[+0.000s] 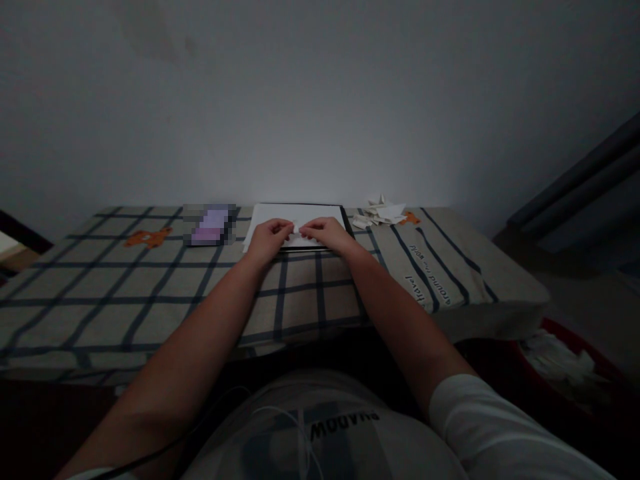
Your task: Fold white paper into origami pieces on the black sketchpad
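- Nearest, the shirt (400,453) reads "SHADOW", upside down.
- Beyond it, the checked tablecloth (300,287) carries "travel" and "around the world" on the right.
- The left hand (270,241) and right hand (330,233) pinch a small white piece (296,228), probably paper, though dim, over white sheets (300,212).
- Right of these lie folded paper scraps (381,213).

I read the small piece (296,228) between the fingers (283,227) as matt white paper, like the smooth sheet (300,212) below; the scraps (379,214) look like creased paper, the tablecloth (300,275) matt fabric, slightly wrinkled, the wall (320,100) flat and matt.
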`<state>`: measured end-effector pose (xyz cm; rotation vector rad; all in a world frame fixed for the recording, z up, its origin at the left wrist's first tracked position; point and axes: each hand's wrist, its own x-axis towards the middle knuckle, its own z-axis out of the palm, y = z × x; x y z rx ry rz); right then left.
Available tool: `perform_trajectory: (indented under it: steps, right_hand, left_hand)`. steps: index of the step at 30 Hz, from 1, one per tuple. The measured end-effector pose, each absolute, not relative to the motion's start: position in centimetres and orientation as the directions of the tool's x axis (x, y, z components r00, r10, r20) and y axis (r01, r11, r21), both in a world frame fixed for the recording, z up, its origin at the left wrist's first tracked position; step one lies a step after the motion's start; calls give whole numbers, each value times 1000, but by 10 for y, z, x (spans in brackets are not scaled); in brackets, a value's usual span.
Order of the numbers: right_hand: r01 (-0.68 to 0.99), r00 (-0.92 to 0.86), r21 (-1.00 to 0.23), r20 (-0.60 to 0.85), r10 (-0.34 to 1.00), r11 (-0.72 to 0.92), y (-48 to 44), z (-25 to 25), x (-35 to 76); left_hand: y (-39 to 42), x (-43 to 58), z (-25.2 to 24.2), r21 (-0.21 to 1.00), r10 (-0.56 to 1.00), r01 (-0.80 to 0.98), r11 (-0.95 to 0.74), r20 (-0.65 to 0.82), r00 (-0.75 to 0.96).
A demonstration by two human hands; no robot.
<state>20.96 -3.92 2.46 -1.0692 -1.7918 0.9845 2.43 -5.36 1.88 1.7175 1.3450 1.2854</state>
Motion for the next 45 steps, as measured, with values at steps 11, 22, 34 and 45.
perform_trajectory:
  steps: [11, 22, 34, 45]
  right_hand:
    - [318, -369, -882, 222, 902, 347, -38, 21, 210]
    - [325, -390, -875, 221, 894, 358, -39, 21, 213]
    - [325, -417, -869, 223, 881, 374, -41, 25, 214]
    - [427, -349, -640, 534, 770, 638, -41, 18, 212]
  left_hand:
    - [-56, 28, 20, 929, 968, 273, -250, 250, 35]
    - [-58, 26, 22, 919, 970, 317, -236, 240, 25]
    - [-58, 25, 21, 851, 931, 379, -364, 331, 152]
    - [-46, 19, 12, 889, 955, 383, -252, 293, -52]
